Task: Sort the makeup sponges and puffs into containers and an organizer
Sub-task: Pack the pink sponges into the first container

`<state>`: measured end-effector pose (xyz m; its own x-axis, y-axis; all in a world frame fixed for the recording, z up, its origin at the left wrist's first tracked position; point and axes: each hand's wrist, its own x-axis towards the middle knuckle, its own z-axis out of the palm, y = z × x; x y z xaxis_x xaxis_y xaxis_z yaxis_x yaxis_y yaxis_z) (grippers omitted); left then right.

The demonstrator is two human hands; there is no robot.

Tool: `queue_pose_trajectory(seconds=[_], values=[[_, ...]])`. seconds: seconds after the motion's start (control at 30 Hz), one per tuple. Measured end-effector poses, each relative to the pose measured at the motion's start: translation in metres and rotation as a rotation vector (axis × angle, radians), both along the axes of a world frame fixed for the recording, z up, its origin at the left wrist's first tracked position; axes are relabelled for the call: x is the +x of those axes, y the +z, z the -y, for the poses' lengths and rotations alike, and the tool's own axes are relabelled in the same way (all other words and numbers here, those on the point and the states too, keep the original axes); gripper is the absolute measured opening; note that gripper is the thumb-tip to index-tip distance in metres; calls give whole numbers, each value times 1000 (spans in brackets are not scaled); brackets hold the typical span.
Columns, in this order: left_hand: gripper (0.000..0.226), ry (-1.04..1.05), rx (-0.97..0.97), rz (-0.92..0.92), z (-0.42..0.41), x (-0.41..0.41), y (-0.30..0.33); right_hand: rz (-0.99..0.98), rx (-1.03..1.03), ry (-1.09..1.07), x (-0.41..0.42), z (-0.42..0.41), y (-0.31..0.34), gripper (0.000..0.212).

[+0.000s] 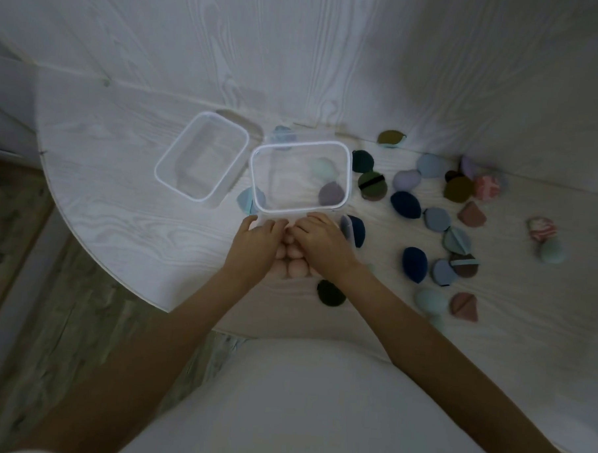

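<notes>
My left hand [255, 243] and my right hand [321, 242] are cupped together over a cluster of several pale pink sponges [291, 262] on the white table, just in front of a tall clear container [348, 173]. Inside that container lie a mint sponge [322, 168] and a mauve sponge [331, 193]. A lower clear container [163, 172] stands to its left with nothing in it. Both hands press on the pink sponges from either side, and the fingers hide part of the pile.
Several loose puffs and sponges, navy [414, 264], blue-grey, olive [458, 188], mauve and marbled pink [540, 228], are scattered over the right of the table. A dark green puff [330, 292] lies by my right wrist. The table's curved edge [84, 237] drops to the floor at left.
</notes>
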<state>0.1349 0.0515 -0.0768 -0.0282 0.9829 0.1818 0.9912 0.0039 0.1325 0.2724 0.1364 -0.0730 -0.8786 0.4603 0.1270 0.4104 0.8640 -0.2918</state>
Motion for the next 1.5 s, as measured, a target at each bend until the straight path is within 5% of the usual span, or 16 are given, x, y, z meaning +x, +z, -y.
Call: queue_pose_trajectory(seconds=[0.17,0.27,0.4,0.5,0.57,0.67,0.77,0.9,1.0,1.07,1.17,1.23,1.33,1.5], values=[[24,98,82,215,20,3,-1,230,240,-36,-7,5,17,14],[28,248,172,406,25,-1,8,353,217,20,-14,0,23,15],[34,477,204,822,12,-17,24,78,-76,-46,-3,-19,32,15],[47,591,64,1106,-11,-28,39,-321,-171,-340,14,-30,54,17],[52,626,-20,1267,-25,-32,50,-403,-207,-576,18,-42,64,25],[50,667,-26,1493,-34,-35,61,-330,-782,-771,14,-60,72,55],[33,611,40,1566,-23,-31,71,-450,-1180,-712,13,-58,77,50],[43,625,143,1649,12,-24,70,-501,-1092,-523,35,-27,77,37],[20,612,-10,1425,39,-15,51,-187,-919,-400,50,-11,61,34],[48,548,-117,1253,49,-7,43,97,-629,-309,53,-6,47,28],[85,483,-153,1238,56,5,40,300,-314,-137,52,11,36,81],[94,497,-190,1258,57,9,35,317,-198,-168,47,18,29,92],[96,546,-200,1310,59,10,29,280,-95,-241,40,22,23,79],[94,552,-193,1265,64,11,28,211,-206,-203,47,20,14,78]])
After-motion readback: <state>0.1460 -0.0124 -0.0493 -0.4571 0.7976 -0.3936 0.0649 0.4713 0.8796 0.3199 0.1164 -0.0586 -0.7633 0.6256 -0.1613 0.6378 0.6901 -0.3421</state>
